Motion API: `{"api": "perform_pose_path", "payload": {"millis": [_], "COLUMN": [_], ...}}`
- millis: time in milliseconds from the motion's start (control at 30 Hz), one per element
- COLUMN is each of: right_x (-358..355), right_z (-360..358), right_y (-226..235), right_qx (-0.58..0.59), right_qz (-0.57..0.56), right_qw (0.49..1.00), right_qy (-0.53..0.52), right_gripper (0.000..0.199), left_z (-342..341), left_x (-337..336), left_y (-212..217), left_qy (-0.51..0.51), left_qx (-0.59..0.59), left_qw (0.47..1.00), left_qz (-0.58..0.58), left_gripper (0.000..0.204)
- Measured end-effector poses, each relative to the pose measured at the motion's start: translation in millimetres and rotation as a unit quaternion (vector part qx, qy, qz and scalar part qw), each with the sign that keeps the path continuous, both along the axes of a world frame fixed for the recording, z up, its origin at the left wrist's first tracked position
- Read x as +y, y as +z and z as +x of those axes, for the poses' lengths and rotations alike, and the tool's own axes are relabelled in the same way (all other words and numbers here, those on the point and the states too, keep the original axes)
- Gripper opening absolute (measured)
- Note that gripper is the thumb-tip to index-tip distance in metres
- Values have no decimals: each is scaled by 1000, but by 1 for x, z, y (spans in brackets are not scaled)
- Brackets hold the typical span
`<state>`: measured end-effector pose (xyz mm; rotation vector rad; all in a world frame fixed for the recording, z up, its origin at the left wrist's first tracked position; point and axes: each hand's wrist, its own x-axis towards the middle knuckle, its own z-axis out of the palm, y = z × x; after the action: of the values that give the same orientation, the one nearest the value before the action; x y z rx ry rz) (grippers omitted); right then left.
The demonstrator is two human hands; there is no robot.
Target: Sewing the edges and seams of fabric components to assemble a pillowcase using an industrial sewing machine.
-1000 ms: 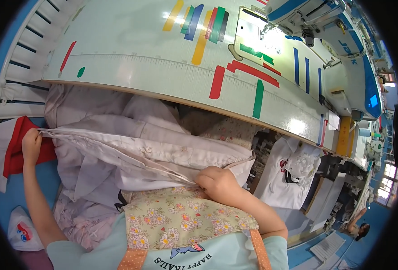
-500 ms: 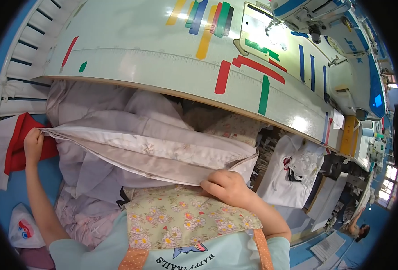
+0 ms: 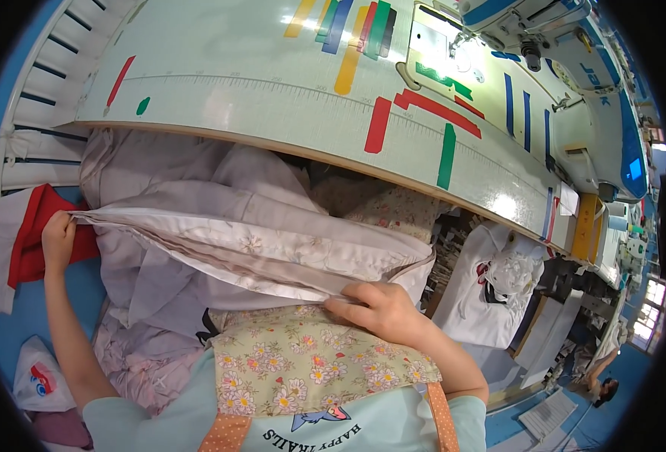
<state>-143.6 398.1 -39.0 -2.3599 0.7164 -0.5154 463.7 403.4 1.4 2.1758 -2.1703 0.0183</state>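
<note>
A long pale fabric panel with a faint floral print (image 3: 303, 248) stretches across my lap below the table edge, its two layered edges parted in a narrow fold. At the far left, my left hand (image 3: 59, 239) pinches the panel's gathered end, fingers closed. My right hand (image 3: 378, 310) holds the near edge right of the middle, with thumb and fingers around the cloth. More sheer whitish fabric (image 3: 145, 177) hangs in folds behind and beneath. The flowered apron (image 3: 295, 369) on my chest lies just under my right hand.
A white sewing table (image 3: 258, 98) with coloured tape strips runs along the far side. Its sewing machine (image 3: 574, 98) stands at the right. Red and white cloth (image 3: 28, 248) lies beyond my left hand. White cloth (image 3: 476, 294) hangs at the right; another person (image 3: 604, 388) is farther off.
My right hand has shifted slightly left along the near edge, its fingers a little more spread. My left hand keeps its hold on the end, and the view has moved slightly.
</note>
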Motion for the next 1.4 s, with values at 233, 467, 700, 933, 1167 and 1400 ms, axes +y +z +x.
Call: {"api": "perform_pose_path", "payload": {"millis": [233,467,700,933,1167,1400], "right_x": [-2,-1,5,7,0,-10], "right_z": [5,0,1,12,17,0], "right_y": [0,17,12,16,0,-2], "right_qx": [-29,13,10,78,54,22], "right_qz": [31,-5,113,113,127,162], "right_qw": [999,999,991,986,979,975], "right_qy": [-22,-30,-74,-94,-151,-152], "right_gripper": [36,24,24,28,24,15], "left_z": [-1,1,1,1,-4,2], "left_x": [0,1,1,3,6,8], "left_y": [0,0,1,3,6,7], "left_qy": [3,-8,-9,-2,10,11], "left_qx": [-1,-16,2,-1,-7,-7], "left_qw": [1000,1000,1000,1000,1000,1000], "left_qz": [3,1,-13,-11,-5,8], "left_gripper": [13,13,13,13,13,10]}}
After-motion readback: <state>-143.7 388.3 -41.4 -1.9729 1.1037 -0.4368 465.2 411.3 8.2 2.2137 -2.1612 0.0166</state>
